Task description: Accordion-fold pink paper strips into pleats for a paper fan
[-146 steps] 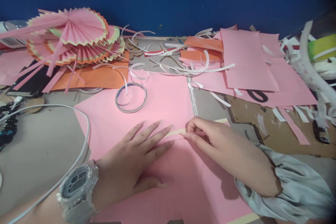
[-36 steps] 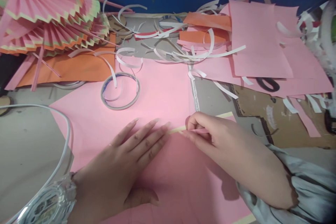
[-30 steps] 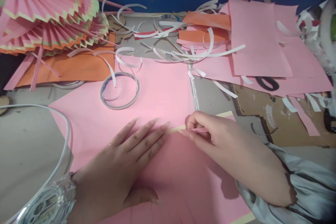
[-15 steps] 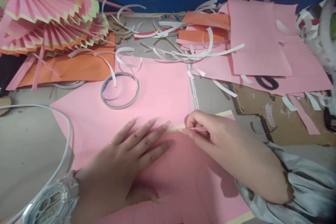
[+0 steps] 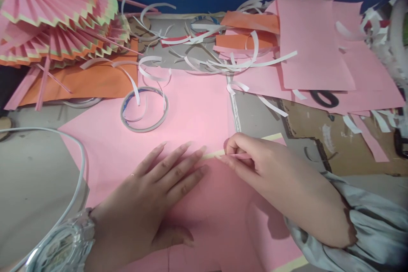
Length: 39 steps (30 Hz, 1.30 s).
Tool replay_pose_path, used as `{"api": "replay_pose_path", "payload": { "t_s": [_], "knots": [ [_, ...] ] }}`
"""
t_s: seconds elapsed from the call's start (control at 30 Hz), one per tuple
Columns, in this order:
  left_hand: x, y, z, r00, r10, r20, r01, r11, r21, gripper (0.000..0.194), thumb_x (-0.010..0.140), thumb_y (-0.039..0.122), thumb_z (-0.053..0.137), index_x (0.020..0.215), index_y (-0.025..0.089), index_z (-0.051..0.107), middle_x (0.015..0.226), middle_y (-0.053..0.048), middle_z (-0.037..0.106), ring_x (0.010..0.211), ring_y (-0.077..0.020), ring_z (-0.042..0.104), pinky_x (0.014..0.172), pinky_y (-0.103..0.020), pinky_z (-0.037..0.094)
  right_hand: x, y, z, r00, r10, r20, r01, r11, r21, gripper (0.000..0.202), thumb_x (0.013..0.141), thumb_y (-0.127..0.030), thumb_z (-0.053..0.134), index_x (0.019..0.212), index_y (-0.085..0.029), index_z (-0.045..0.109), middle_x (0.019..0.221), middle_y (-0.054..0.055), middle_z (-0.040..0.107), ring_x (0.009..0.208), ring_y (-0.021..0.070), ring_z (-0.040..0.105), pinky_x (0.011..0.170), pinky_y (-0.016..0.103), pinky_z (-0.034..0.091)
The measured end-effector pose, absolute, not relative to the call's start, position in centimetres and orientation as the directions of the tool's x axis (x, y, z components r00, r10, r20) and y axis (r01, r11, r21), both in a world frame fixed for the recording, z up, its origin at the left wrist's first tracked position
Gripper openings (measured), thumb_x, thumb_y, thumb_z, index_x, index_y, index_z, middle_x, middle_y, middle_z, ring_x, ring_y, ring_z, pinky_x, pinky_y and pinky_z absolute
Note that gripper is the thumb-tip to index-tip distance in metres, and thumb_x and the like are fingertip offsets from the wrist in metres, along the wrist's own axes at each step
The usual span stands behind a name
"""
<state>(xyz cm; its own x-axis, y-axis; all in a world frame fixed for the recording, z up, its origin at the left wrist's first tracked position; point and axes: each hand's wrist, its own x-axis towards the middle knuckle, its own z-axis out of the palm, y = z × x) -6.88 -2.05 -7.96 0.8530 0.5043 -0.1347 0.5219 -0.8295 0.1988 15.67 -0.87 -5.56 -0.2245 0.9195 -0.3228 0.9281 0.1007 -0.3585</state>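
My left hand (image 5: 159, 191) lies flat with fingers spread on a sheet of pink paper (image 5: 219, 204). A pale yellow strip (image 5: 214, 154) runs along this sheet's far edge and passes by my left fingertips. At that edge my right hand (image 5: 255, 159) is closed in a pinch on a narrow pink paper strip (image 5: 239, 156). Whether this is a loose strip or a fold of the sheet I cannot tell. Beyond my hands another pink sheet (image 5: 194, 106) lies under the first. A thin roll of tape (image 5: 145, 131) rests on it, with curled white strips inside.
Pleated pink paper fans (image 5: 54, 4) with yellow and orange edges are piled at the far left over orange paper (image 5: 79, 80). White paper offcuts (image 5: 223, 66) lie along the back. More pink sheets (image 5: 315, 46) and cardboard (image 5: 306, 123) sit at right. A white cable (image 5: 83, 157) curves at left.
The view has shifted very slightly. Both hands keep their places on the pink paper, and the right-hand pinch is the same.
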Motion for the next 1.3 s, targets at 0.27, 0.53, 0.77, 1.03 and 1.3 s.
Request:
{"api": "replay_pose_path", "payload": {
  "t_s": [0.27,0.53,0.77,1.03,1.3],
  "knots": [
    [-6.5,-1.6,-8.0,0.845,0.518,-0.131,0.534,-0.820,0.206,0.078,0.081,0.066,0.025,0.141,0.018,0.017,0.148,-0.006,0.010,0.135,-0.0304,0.009,0.107,-0.048,0.003,15.8,-1.0,-5.7,-0.216,0.922,-0.323,0.932,0.096,-0.350,0.012,0.082,-0.023,0.049,0.070,-0.023,0.045,0.055,-0.008,0.051,0.050,0.0110,0.048,0.046,0.023,0.027],
    [-6.8,-2.1,-7.6,0.836,0.538,-0.105,0.548,-0.824,0.147,0.075,0.081,0.062,0.034,0.139,0.015,0.024,0.148,-0.006,0.014,0.134,-0.0296,0.013,0.108,-0.046,0.007,15.8,-0.9,-5.3,-0.247,0.913,-0.324,0.914,0.109,-0.390,0.013,0.083,-0.017,0.046,0.070,-0.022,0.044,0.058,-0.006,0.051,0.052,0.0111,0.046,0.047,0.024,0.027],
    [-6.2,-1.6,-7.8,0.834,0.540,-0.112,0.552,-0.821,0.149,0.076,0.081,0.063,0.034,0.140,0.018,0.018,0.148,-0.004,0.013,0.134,-0.0300,0.011,0.107,-0.048,0.004,16.0,-1.1,-5.4,-0.280,0.923,-0.264,0.904,0.162,-0.395,0.014,0.087,-0.022,0.043,0.073,-0.021,0.045,0.063,-0.004,0.054,0.058,0.0125,0.049,0.051,0.024,0.029],
    [-6.2,-1.8,-7.9,0.833,0.541,-0.113,0.553,-0.821,0.143,0.074,0.081,0.064,0.031,0.139,0.018,0.024,0.148,-0.004,0.015,0.134,-0.0291,0.013,0.108,-0.046,0.005,15.7,-1.6,-5.5,-0.237,0.954,-0.185,0.971,0.239,-0.012,0.025,0.092,-0.030,0.031,0.074,-0.021,0.046,0.061,0.001,0.056,0.054,0.0186,0.052,0.051,0.031,0.024],
    [-6.6,-2.1,-7.6,0.849,0.527,-0.022,0.527,-0.844,0.099,0.071,0.083,0.059,0.036,0.137,0.013,0.030,0.147,-0.007,0.019,0.134,-0.0270,0.014,0.109,-0.043,0.007,16.9,-0.6,-4.3,-0.306,0.934,-0.185,0.936,0.260,-0.239,0.027,0.090,-0.031,0.039,0.067,-0.020,0.047,0.068,0.000,0.056,0.069,0.0165,0.051,0.064,0.029,0.031]
  ]
}}
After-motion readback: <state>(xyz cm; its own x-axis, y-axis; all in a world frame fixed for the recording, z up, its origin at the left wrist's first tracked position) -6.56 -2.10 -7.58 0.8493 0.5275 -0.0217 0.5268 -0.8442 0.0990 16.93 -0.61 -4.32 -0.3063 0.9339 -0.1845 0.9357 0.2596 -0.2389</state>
